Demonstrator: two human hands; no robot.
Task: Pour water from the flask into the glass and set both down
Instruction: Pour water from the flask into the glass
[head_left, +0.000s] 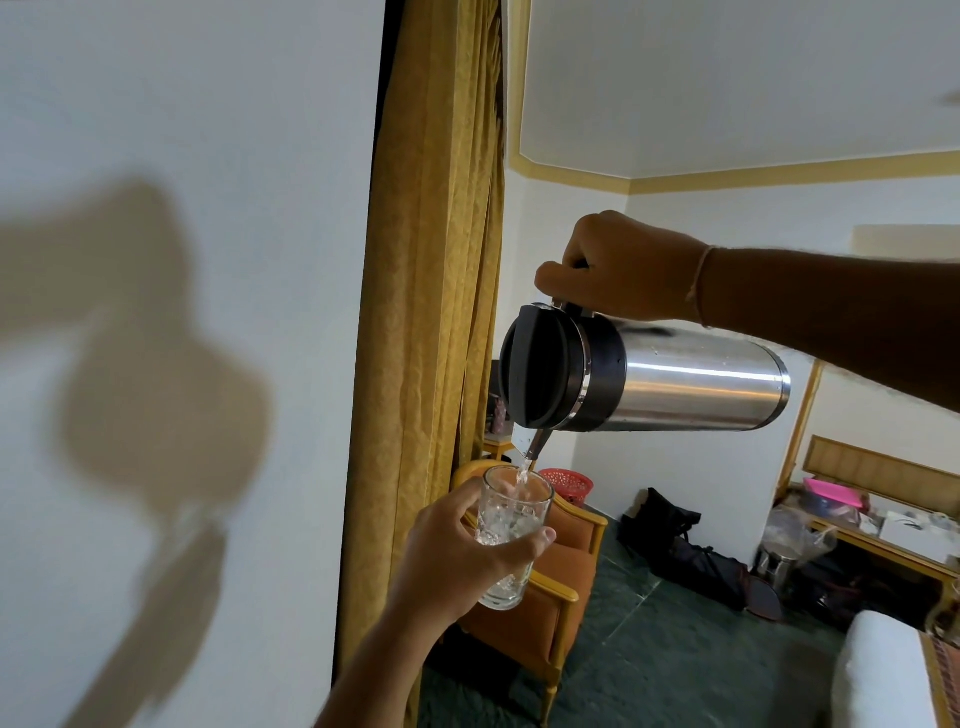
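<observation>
My right hand (623, 267) grips the handle of a steel flask (691, 382) with a black lid, held on its side in the air. A thin stream of water runs from the spout at the lid's lower edge into a clear glass (511, 525). My left hand (457, 556) is wrapped around the glass, holding it upright just below the spout. The glass holds water with bubbles in it.
A white wall fills the left, with a gold curtain (431, 312) beside it. Below stand an orange armchair (550, 613), a red basket (569, 483), dark bags (691, 551) on the green floor, a cluttered side table (883, 540) and a white bed corner (878, 670).
</observation>
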